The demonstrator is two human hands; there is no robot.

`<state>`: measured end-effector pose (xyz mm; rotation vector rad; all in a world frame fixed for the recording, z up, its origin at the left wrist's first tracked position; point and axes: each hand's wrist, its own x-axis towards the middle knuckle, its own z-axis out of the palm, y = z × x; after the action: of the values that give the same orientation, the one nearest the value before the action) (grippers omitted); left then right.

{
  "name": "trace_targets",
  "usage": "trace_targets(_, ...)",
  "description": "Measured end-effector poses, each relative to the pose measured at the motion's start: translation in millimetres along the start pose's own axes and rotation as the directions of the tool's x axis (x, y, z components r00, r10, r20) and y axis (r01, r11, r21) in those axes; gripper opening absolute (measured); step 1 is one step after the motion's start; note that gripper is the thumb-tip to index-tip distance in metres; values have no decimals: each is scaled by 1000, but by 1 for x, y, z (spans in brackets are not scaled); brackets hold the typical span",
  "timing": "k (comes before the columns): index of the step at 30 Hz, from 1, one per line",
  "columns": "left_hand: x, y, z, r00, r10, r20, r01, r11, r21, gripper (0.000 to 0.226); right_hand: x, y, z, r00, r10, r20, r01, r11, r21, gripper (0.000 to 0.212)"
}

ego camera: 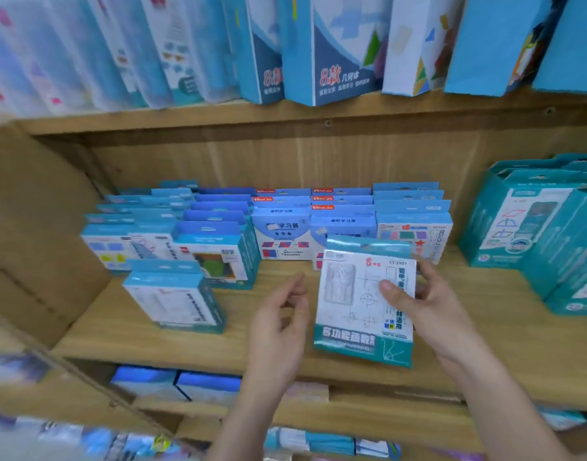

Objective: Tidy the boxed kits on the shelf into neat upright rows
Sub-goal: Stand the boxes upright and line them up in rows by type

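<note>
My right hand (421,304) grips a teal-and-white boxed kit (362,304) by its right edge, thumb across the front, and holds it upright above the front of the wooden shelf (285,351). Just left of that kit hovers my left hand (282,321), fingers loosely curled and holding nothing. Several rows of small blue and white boxed kits (282,234) stand upright further back on the shelf. One teal kit (175,297) stands alone at the front left, ahead of its row.
Larger teal boxes (538,227) lean together at the shelf's right end. Tall blue boxes (335,51) fill the shelf above. A cardboard box flap (35,227) juts in on the left. More packs lie on the lower shelves (175,387).
</note>
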<state>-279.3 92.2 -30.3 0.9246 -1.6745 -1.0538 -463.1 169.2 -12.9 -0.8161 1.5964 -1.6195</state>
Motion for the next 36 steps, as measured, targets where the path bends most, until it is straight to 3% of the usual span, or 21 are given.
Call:
trace_targets(5,4,-20,-102,932,101,-349,-39,983,181,48,3,13,55,999,-35,-1,34,999,-42,48)
trace_targets(8,17,-38,-152,895,-5,-445,71,989,133,63,1,23,85,1000,-25,18,25,999,-28,49)
trace_targets(12,35,-55,-199,934,-244,-261,228,969,-94,83,-4,31,121,999,-19,26,19,1000,-23,49)
trace_targets(15,47,-70,-215,951,-307,-43,294,938,-185,76,-7,33,133,999,-33,-2,33,999,-15,49)
trace_targets(19,54,-80,-214,950,-311,28,313,946,-88,35,-7,34,139,998,-42,-56,42,999,1,50)
trace_targets(22,52,-82,-216,955,-292,50,295,951,-95,33,-8,37,139,996,-35,-88,36,999,6,49)
trace_targets(30,52,-77,-176,918,-246,310,266,964,-23,36,-3,22,125,999,20,-29,-22,996,-85,41)
trace_targets(36,55,-77,-138,935,-188,301,188,982,30,36,-3,21,120,999,50,3,-50,992,-113,39)
